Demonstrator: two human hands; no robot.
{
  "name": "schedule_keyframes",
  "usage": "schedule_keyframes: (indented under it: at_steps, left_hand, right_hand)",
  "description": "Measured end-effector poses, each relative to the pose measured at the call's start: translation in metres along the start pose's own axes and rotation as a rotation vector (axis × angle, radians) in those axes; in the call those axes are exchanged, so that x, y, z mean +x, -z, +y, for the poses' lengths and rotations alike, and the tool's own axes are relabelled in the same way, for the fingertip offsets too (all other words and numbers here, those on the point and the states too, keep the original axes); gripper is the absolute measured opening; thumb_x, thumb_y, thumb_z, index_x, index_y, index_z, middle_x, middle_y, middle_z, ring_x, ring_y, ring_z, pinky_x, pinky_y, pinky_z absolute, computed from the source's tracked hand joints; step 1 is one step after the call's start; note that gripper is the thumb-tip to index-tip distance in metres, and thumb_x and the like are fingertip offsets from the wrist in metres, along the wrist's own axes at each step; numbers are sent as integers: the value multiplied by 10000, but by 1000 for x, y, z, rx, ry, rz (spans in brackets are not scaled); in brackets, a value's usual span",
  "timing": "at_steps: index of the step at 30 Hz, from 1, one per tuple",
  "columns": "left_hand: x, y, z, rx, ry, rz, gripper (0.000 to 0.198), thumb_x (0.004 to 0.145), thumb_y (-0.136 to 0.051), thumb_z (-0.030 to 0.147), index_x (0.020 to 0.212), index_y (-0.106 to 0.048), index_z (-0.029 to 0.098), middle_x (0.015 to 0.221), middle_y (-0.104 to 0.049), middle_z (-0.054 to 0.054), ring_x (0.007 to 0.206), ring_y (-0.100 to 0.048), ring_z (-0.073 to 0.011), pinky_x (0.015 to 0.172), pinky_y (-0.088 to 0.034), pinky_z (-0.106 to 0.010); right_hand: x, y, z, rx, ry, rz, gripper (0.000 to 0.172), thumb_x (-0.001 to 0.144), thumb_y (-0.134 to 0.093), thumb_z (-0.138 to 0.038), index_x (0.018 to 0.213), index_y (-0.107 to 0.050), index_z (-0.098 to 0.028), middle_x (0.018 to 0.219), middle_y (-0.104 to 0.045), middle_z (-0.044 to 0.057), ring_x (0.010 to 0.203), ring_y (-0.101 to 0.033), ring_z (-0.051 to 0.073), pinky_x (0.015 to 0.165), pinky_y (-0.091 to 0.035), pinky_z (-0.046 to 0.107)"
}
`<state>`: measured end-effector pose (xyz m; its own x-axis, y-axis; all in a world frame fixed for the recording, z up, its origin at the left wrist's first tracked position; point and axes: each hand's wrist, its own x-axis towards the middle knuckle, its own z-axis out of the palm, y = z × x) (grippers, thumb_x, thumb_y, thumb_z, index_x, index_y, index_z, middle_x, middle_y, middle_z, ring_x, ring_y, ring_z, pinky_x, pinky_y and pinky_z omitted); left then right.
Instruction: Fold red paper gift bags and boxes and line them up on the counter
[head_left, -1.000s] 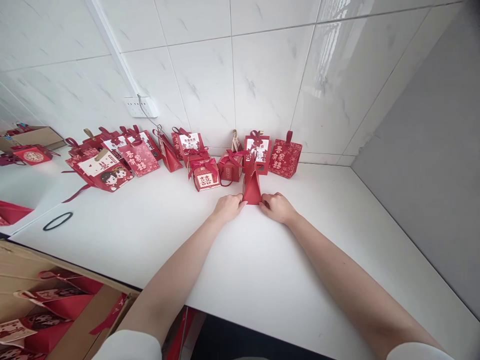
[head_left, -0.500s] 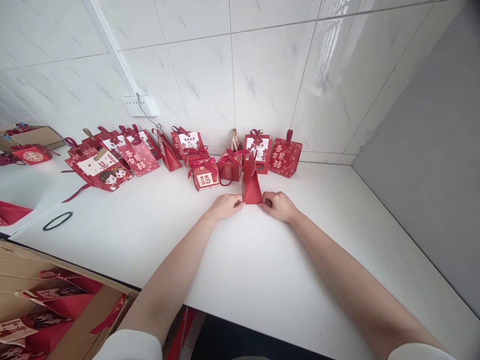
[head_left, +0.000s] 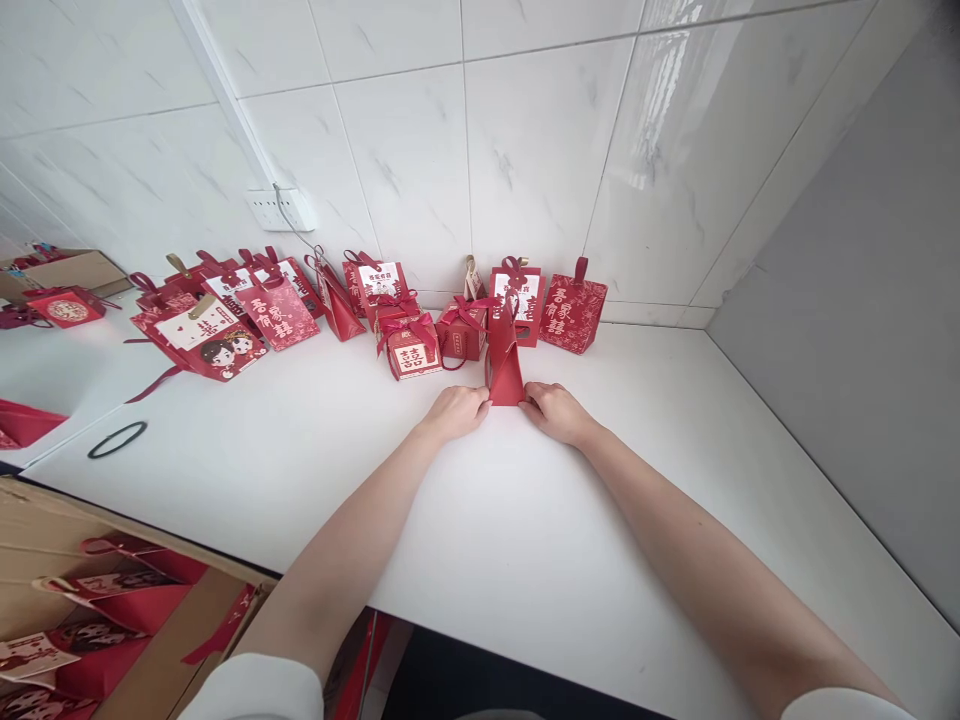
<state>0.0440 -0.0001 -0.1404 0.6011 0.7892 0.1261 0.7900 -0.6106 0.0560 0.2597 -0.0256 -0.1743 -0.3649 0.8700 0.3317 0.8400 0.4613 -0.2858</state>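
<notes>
A red paper gift box [head_left: 507, 378] stands upright on the white table, its plain triangular side facing me and a ribbon loop at its peak. My left hand [head_left: 457, 411] is closed at its lower left corner, with fingers curled and thumb against the edge. At the lower right corner my right hand [head_left: 556, 412] is closed in the same way. The box's far side is hidden. Just behind it stands a red box with a white printed panel [head_left: 517, 298], and to the left sits a small red box with a bow [head_left: 415, 352].
More red gift boxes [head_left: 201, 335] line the wall side at left, and a flowered red one [head_left: 574, 313] stands at right. A black ring [head_left: 118, 440] lies on the table. A cardboard carton [head_left: 161, 630] of red boxes is below the left edge. A grey panel [head_left: 847, 300] bounds the right.
Both hands stay at the box's lower corners, with the left fingers shifted slightly toward it. The box stays in place, and the view has moved a little.
</notes>
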Motion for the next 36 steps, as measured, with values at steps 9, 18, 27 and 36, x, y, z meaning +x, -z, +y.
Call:
schedule_keyframes:
  at_steps: [9, 18, 27, 36]
  left_hand:
    - [-8, 7, 7, 2, -22, 55, 317, 863, -438, 386, 681, -637, 218, 649, -661, -24, 649, -621, -184, 622, -392, -288]
    - [-2, 2, 22, 139, 76, 199, 428, 939, -268, 350, 911, -645, 149, 790, -693, -123, 720, -646, -221, 640, -394, -316]
    - [-8, 22, 31, 98, 158, 336, 349, 914, -330, 393, 972, -607, 187, 830, -668, -89, 753, -620, -212, 648, -373, -300]
    - [-3, 29, 42, 130, 178, 351, 350, 941, -287, 345, 952, -588, 166, 831, -669, -101, 760, -620, -205, 630, -363, -292]
  right_hand:
    - [-5, 8, -8, -101, 49, 58, 322, 959, -341, -324, 742, -538, -189, 688, -624, 17, 586, -531, 141, 725, -330, 279]
    - [3, 2, -18, -288, 69, 163, 378, 959, -298, -260, 752, -594, -147, 684, -648, 71, 553, -520, 152, 670, -290, 300]
    - [1, 8, -25, -233, 31, 328, 429, 955, -303, -332, 677, -588, -172, 627, -616, 50, 525, -472, 138, 647, -279, 296]
    - [11, 13, -43, -269, 48, 353, 328, 907, -343, -277, 704, -577, -165, 626, -589, 60, 531, -460, 147, 626, -276, 300]
